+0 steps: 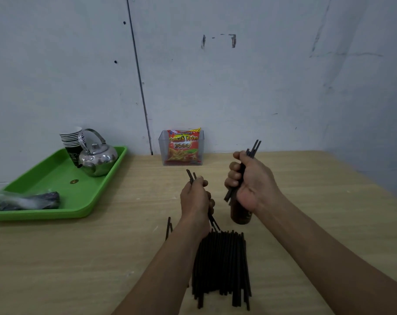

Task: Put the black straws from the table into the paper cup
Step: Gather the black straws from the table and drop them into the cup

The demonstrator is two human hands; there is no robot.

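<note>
The right hand (249, 178), gripping straws (254, 147), is sitting right over the cup (239, 215) and covering its mouth. Just left of the cup, the left hand (196, 196) is filling the gap, holding more straws. The straw pile (220, 264) is lying just nearer the person than the cup. Right of the cup, the bench (329, 212) is lying open. Far left of the cup, the tray (56, 178) is standing well apart. Behind the cup, a snack box (181, 147) is standing against the wall.

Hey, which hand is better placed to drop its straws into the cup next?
Right. The right hand grips a bundle of straws just above the dark paper cup, lower ends angled toward it. The left hand holds a few straws beside the cup, nearer the pile.
</note>
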